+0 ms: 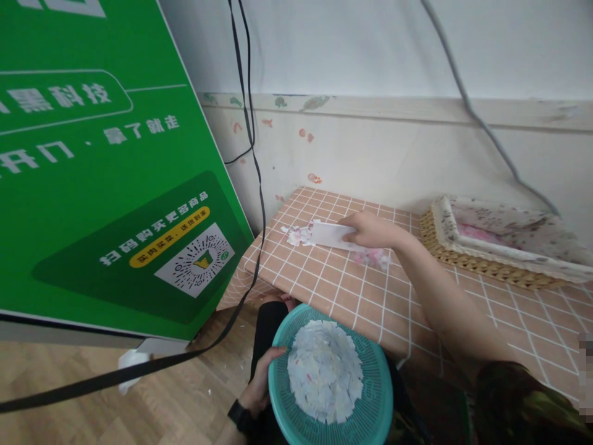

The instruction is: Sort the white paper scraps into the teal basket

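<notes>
My left hand [263, 376] grips the left rim of a teal plastic colander [377, 383], which is in my lap below the table's front edge. In the colander is a rounded mound covered with pale, torn-looking paper pieces [324, 371]. My right hand [368, 228] reaches over the table and holds a flat white rectangular card [331, 235] low against the cloth. White and pink scraps [299, 235] lie at the card's left end. More pinkish scraps [374, 258] are beneath and in front of my right hand. The card's exact material cannot be made out.
A brown checked cloth [319, 281] covers the table. To the right stands a wicker basket [491, 269] with a floral lining. A green panel [115, 154] with white lettering rises at the left. Black cables [262, 204] hang down and cross in front of it.
</notes>
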`<action>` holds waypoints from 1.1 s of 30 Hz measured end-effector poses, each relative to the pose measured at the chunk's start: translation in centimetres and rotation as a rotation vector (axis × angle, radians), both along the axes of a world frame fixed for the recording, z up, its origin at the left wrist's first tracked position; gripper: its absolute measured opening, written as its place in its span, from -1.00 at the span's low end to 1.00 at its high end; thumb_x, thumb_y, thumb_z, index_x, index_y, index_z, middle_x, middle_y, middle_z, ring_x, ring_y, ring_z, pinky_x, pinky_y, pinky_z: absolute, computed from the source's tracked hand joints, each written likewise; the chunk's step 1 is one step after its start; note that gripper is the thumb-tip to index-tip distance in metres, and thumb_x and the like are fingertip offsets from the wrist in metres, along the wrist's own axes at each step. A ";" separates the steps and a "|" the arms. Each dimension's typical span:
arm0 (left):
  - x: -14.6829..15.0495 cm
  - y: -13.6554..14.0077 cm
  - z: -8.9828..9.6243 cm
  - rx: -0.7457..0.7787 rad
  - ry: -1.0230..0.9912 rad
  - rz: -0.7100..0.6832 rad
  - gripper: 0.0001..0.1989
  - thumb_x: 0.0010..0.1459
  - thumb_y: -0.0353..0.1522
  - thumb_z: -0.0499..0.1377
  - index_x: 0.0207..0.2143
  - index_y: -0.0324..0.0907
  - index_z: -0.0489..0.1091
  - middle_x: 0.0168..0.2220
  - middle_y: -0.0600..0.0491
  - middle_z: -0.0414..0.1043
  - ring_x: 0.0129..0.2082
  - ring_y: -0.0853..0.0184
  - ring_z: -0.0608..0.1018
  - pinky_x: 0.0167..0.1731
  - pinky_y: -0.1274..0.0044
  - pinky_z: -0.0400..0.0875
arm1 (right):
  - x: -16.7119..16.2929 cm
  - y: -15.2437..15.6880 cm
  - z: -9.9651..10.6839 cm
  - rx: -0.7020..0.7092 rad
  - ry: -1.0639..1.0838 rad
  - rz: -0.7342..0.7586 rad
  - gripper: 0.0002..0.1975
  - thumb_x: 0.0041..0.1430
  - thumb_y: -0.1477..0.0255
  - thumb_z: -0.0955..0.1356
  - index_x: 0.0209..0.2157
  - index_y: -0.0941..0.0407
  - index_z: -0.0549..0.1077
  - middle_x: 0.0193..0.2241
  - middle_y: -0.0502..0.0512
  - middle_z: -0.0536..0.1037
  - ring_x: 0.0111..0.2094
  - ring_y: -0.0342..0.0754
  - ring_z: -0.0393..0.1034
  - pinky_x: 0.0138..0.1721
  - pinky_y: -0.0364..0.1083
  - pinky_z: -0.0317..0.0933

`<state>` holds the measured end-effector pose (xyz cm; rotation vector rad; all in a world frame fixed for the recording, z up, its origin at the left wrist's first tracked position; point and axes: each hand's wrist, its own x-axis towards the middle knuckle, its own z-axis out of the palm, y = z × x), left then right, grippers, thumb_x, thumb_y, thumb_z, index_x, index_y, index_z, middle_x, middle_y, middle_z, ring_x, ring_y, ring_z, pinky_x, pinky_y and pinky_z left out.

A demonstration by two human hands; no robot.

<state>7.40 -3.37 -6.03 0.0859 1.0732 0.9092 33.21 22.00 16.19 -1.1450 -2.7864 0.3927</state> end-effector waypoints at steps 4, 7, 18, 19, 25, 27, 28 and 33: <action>-0.1 -0.1 -0.1 0.000 -0.020 -0.029 -0.71 0.02 -0.28 0.18 -0.39 -0.37 0.52 -0.48 -0.12 0.59 -0.50 0.22 0.56 -0.34 0.43 0.40 | -0.4 0.0 -0.3 0.032 -0.026 -0.015 -0.85 0.02 0.49 0.28 -0.35 0.17 0.45 -0.42 0.11 0.51 -0.41 -0.10 0.32 -0.41 -0.16 0.07; -0.1 -0.2 -0.4 0.013 -0.042 -0.034 -0.70 0.05 -0.28 0.16 -0.35 -0.37 0.52 -0.46 -0.12 0.60 -0.50 0.23 0.56 -0.33 0.43 0.40 | -0.8 -0.1 -0.6 0.057 -0.029 -0.017 -0.83 0.05 0.49 0.27 -0.31 0.17 0.46 -0.41 0.11 0.52 -0.40 -0.10 0.32 -0.41 -0.16 0.05; -0.1 0.0 0.2 -0.007 -0.040 -0.037 -0.73 0.03 -0.29 0.17 -0.39 -0.36 0.51 -0.50 -0.11 0.59 -0.52 0.22 0.56 -0.38 0.44 0.39 | -1.7 -1.4 0.1 0.041 -0.033 0.007 -0.83 0.06 0.50 0.25 -0.31 0.15 0.45 -0.42 0.09 0.51 -0.41 -0.10 0.31 -0.41 -0.15 0.03; -0.1 0.0 0.4 -0.011 -0.043 -0.038 -0.73 0.03 -0.29 0.17 -0.39 -0.36 0.51 -0.50 -0.11 0.59 -0.52 0.22 0.56 -0.38 0.44 0.39 | -1.9 -1.5 0.3 0.050 -0.029 0.005 -0.82 0.07 0.51 0.25 -0.30 0.15 0.45 -0.42 0.09 0.52 -0.41 -0.10 0.31 -0.41 -0.15 0.02; -0.1 -0.1 0.1 -0.023 -0.048 -0.030 -0.75 0.02 -0.29 0.19 -0.39 -0.34 0.51 -0.49 -0.10 0.59 -0.50 0.22 0.56 -0.35 0.42 0.39 | -1.7 -1.8 0.8 -0.025 -0.061 0.041 -0.83 0.02 0.52 0.26 -0.34 0.16 0.47 -0.45 0.08 0.51 -0.45 -0.12 0.30 -0.44 -0.15 0.02; -0.1 -0.1 -0.1 -0.016 -0.052 -0.039 -0.73 0.02 -0.28 0.19 -0.38 -0.35 0.51 -0.49 -0.11 0.59 -0.48 0.20 0.57 -0.32 0.40 0.39 | -1.1 -1.5 1.0 -0.022 -0.048 0.027 -0.83 0.02 0.50 0.26 -0.34 0.16 0.47 -0.44 0.08 0.51 -0.44 -0.11 0.30 -0.43 -0.15 0.03; -0.1 -0.2 -0.2 -0.015 -0.052 -0.042 -0.72 0.02 -0.28 0.19 -0.37 -0.36 0.51 -0.48 -0.11 0.59 -0.48 0.20 0.57 -0.32 0.40 0.39 | -0.8 -1.4 1.0 -0.011 -0.046 0.011 -0.83 0.02 0.50 0.26 -0.35 0.16 0.46 -0.44 0.08 0.51 -0.44 -0.11 0.30 -0.43 -0.15 0.04; 0.0 -0.1 0.0 -0.017 -0.027 -0.033 -0.73 0.02 -0.28 0.18 -0.39 -0.36 0.51 -0.49 -0.11 0.58 -0.51 0.22 0.55 -0.35 0.41 0.37 | -0.2 -0.7 0.8 -0.007 -0.055 -0.017 -0.86 -0.03 0.52 0.27 -0.40 0.18 0.46 -0.47 0.08 0.50 -0.46 -0.11 0.31 -0.43 -0.15 0.05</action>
